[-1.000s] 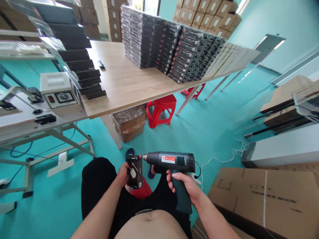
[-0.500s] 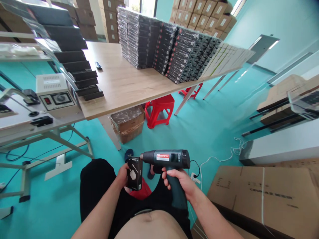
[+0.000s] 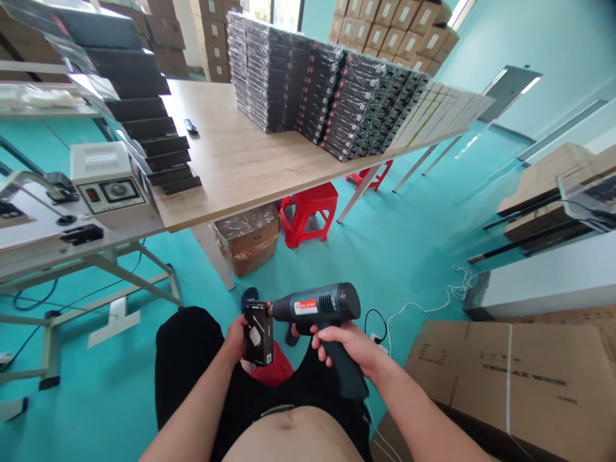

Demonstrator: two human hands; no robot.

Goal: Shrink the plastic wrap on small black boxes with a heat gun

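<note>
My left hand [image 3: 235,339] grips a small black box [image 3: 258,335] by its left edge, its printed front with a white charger picture turned toward me. Wrapped round the handle of a dark green heat gun [image 3: 315,304] is my right hand [image 3: 347,346]. The gun's nozzle points left, right at the upper right edge of the box; whether they touch I cannot tell. Both are held above my lap.
A wooden table [image 3: 226,160] ahead bears stacks of wrapped black boxes [image 3: 274,83] and a leaning stack [image 3: 144,122]. A grey control unit [image 3: 108,179] stands left. Red stools [image 3: 310,212] sit below; a large carton [image 3: 510,378] is at right, with a white cord [image 3: 423,309] across the floor.
The heat gun has tilted, its rear end shifting slightly left and upward and its handle foot swinging right. The box has moved a touch left and up.
</note>
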